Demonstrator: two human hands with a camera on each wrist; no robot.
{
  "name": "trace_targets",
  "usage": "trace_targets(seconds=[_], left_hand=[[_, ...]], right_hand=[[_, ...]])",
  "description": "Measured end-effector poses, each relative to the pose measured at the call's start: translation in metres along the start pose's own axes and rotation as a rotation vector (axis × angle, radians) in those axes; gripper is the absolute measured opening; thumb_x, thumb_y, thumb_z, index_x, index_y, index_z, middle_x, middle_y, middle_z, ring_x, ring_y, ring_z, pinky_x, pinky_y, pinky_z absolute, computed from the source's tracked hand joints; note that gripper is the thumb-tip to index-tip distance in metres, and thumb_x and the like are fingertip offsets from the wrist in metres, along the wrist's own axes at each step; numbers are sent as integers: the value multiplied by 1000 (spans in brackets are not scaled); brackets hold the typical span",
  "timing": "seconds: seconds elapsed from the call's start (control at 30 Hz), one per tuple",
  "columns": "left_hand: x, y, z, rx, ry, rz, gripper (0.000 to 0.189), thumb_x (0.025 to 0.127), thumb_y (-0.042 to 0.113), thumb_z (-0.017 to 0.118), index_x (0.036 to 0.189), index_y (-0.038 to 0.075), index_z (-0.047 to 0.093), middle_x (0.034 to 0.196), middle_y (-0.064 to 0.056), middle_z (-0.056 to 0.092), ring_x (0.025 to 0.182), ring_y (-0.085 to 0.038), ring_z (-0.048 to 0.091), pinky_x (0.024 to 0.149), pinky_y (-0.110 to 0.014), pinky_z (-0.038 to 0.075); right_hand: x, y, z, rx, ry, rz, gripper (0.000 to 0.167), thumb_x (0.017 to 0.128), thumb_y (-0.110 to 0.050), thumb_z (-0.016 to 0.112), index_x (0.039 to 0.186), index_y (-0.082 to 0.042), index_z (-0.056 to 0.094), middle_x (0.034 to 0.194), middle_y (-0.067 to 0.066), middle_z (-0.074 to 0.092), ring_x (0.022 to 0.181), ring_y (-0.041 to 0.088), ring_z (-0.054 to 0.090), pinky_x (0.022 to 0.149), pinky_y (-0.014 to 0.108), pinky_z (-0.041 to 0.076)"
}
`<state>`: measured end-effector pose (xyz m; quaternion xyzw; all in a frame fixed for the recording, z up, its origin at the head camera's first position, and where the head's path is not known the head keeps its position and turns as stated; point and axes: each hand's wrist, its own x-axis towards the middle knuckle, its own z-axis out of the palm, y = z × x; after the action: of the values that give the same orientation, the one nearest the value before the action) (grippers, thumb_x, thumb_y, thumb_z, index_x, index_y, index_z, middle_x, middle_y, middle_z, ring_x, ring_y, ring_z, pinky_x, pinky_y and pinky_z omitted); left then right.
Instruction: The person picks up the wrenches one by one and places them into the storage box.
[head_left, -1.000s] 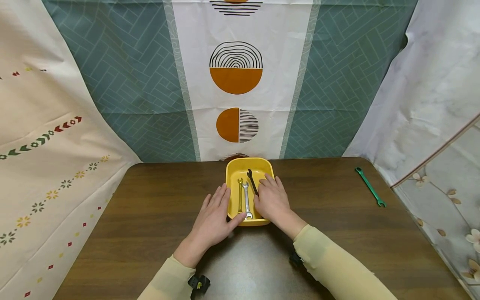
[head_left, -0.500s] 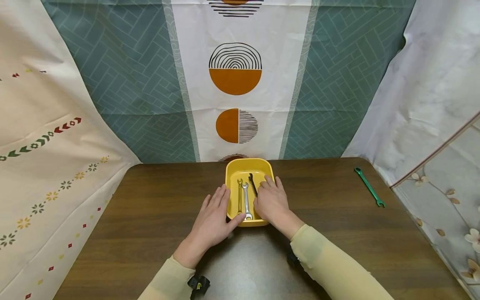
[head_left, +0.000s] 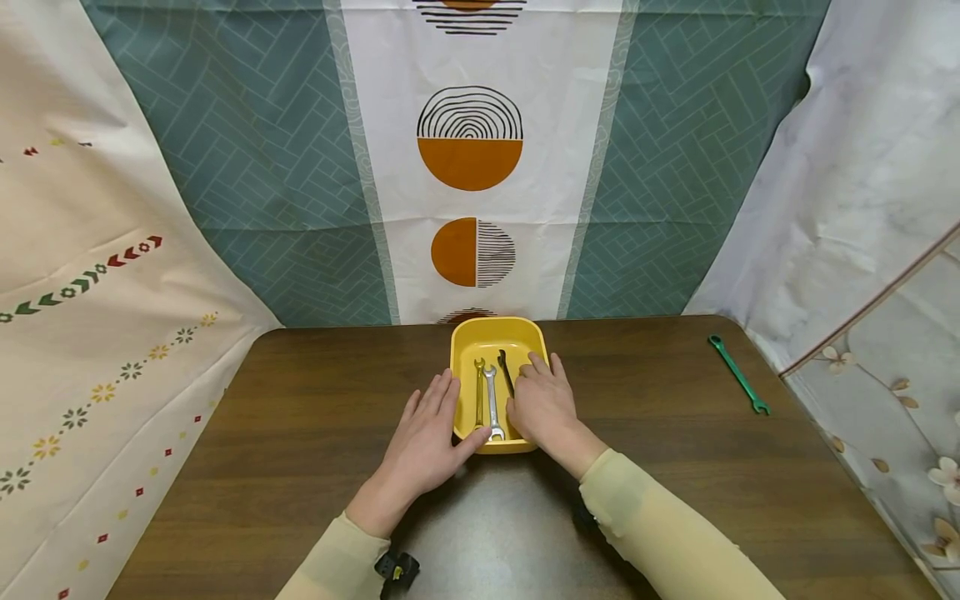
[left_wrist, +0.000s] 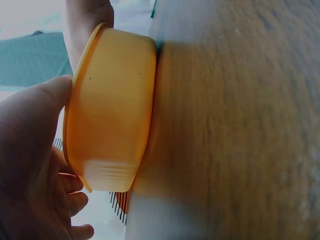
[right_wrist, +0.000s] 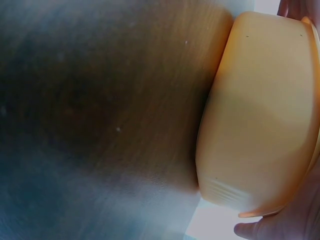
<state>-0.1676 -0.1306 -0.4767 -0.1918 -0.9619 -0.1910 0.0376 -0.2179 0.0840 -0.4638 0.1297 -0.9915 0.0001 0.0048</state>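
Observation:
A yellow plastic bin stands near the table's back edge. Inside it, a gold wrench and a silver wrench lie side by side, lengthwise. My right hand reaches over the bin's right rim and holds a black wrench, whose lower end is hidden by the fingers. On the left, my left hand rests at the rim, fingers straight along the side and thumb over the near corner. In the left wrist view, the thumb touches the rim of the bin.
Far to the right, a green wrench lies slanted on the brown wooden table. Patterned cloths hang behind the table and on both sides. A small black device is strapped at the left wrist.
The black wrench has moved slightly down and nearer within the bin, along with my right hand. The left hand and the other wrenches stay where they were.

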Motion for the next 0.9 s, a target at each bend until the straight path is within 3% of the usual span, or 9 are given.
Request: trace_targets(seconds=[0.2,0.47,0.9], left_hand=[[-1,0,-1,2,-3,1,101,106,69,59,172,-3,31,181,-19,22,167,-36,22,133,-61,18],[-1,-1,-1,7,-3,3,100,106,68,59,171,-3,32,181,-19,23,167,-37,23,133,-61,19],[0,1,-2,7,-13,1,101,106,70,57,171,-3,31,181,-19,22,168,-36,21,133,-61,17]], right_hand=[[-1,0,0,23,23,3,42,108,-35,68,128,0,79,152,13,65,161,33,37,134,59,16],[-3,2,4,154,163,-13,40,107,-32,72,131,0,75,155,16,63,160,36,39,134,59,17],[-5,8,4,245,228,-34,54,109,-37,71,149,-1,66,163,18,55,162,38,34,134,61,14]])
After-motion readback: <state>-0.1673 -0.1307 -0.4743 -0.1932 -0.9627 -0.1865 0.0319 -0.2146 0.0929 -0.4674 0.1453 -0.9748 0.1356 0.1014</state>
